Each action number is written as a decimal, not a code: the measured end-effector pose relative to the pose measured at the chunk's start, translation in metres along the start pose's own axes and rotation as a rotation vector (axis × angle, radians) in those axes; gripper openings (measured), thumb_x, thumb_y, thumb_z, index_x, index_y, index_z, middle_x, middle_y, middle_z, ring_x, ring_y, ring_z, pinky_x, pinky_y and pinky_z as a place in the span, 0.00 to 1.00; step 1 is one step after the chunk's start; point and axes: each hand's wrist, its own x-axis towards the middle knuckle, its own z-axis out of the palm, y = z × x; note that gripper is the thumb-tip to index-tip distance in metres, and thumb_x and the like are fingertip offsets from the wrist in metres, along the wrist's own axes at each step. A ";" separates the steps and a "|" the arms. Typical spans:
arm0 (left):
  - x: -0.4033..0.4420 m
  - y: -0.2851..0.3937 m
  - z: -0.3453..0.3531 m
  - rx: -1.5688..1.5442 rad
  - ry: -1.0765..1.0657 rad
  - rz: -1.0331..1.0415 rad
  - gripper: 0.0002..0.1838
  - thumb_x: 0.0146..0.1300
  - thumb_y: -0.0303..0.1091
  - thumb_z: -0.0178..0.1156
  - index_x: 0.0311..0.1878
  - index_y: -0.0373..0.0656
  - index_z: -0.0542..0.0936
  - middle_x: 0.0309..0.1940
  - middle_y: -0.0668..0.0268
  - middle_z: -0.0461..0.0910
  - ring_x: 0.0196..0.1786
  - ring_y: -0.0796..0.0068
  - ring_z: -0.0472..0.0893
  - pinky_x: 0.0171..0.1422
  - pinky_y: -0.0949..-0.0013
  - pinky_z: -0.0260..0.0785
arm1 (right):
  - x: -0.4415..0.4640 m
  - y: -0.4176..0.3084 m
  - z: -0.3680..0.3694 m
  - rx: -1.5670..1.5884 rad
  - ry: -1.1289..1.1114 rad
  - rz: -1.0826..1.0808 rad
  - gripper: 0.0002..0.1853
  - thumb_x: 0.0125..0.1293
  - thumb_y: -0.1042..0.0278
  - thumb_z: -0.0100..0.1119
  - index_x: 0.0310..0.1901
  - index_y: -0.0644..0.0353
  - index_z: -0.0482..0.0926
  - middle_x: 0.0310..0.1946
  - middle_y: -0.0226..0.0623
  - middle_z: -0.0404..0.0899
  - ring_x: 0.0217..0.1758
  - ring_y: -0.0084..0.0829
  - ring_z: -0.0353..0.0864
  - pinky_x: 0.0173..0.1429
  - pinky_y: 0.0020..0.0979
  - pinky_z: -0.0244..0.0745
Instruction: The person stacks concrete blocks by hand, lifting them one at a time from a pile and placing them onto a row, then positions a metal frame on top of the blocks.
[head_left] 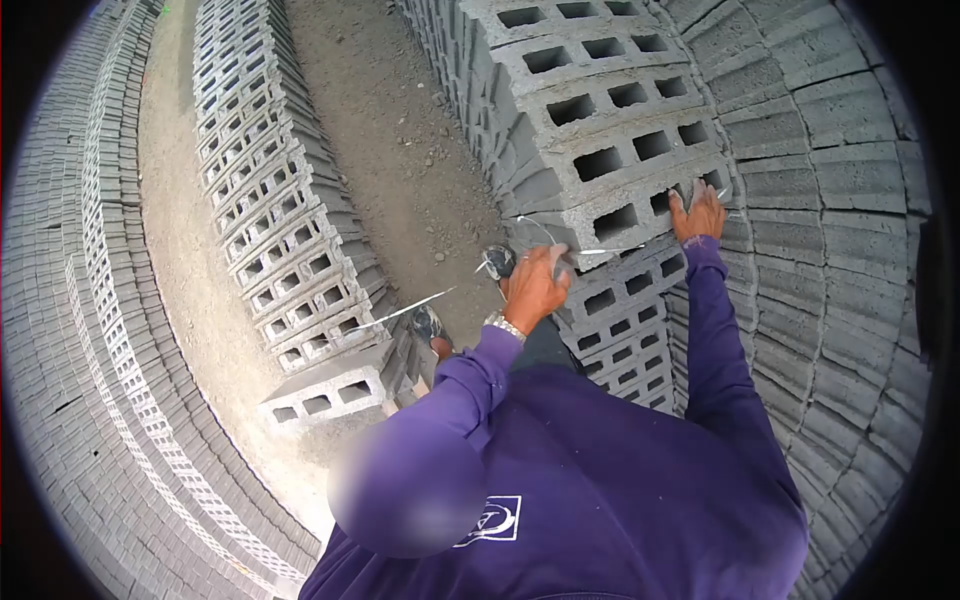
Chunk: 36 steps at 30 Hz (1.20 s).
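My left hand (538,290), with a metal-banded watch at the wrist, is closed at the lower left corner of a stack of grey hollow concrete blocks (590,225). A thin white strap (612,250) passes at its fingers, which are slightly blurred; one piece loops above the hand and another runs right along the block's lower edge. My right hand (700,212) grips the right end of the front block, thumb and fingers at its hollow openings. A short white strap end shows beside those fingers. Another white strap length (405,308) stretches to the left of my left hand.
Below the front block, more hollow blocks (625,318) are stacked. A long block row (280,200) stands left across a dirt aisle (390,110), with a single block (335,395) at its near end. Dense block stacks (820,220) rise at right. My shoes (498,262) are in the aisle.
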 end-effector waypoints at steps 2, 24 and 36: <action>0.002 0.004 -0.010 0.225 -0.080 -0.018 0.12 0.60 0.33 0.61 0.39 0.33 0.79 0.39 0.46 0.78 0.39 0.41 0.78 0.46 0.49 0.71 | -0.012 -0.009 -0.009 -0.008 0.012 0.004 0.33 0.64 0.42 0.57 0.60 0.63 0.76 0.66 0.47 0.70 0.71 0.47 0.64 0.74 0.47 0.53; -0.751 0.011 -0.637 0.920 1.970 -1.516 0.14 0.59 0.40 0.59 0.40 0.39 0.80 0.37 0.54 0.82 0.41 0.61 0.82 0.40 0.60 0.74 | -0.300 -0.328 -0.093 0.932 -0.960 -0.378 0.12 0.63 0.65 0.61 0.43 0.63 0.82 0.38 0.49 0.84 0.41 0.44 0.85 0.47 0.37 0.77; -0.487 -0.242 -0.459 0.034 0.530 -1.154 0.51 0.52 0.56 0.72 0.67 0.23 0.65 0.66 0.43 0.69 0.70 0.55 0.68 0.70 0.61 0.63 | -0.433 -0.518 -0.045 0.412 -0.915 -1.017 0.34 0.68 0.39 0.48 0.40 0.72 0.82 0.36 0.58 0.83 0.47 0.51 0.80 0.62 0.43 0.66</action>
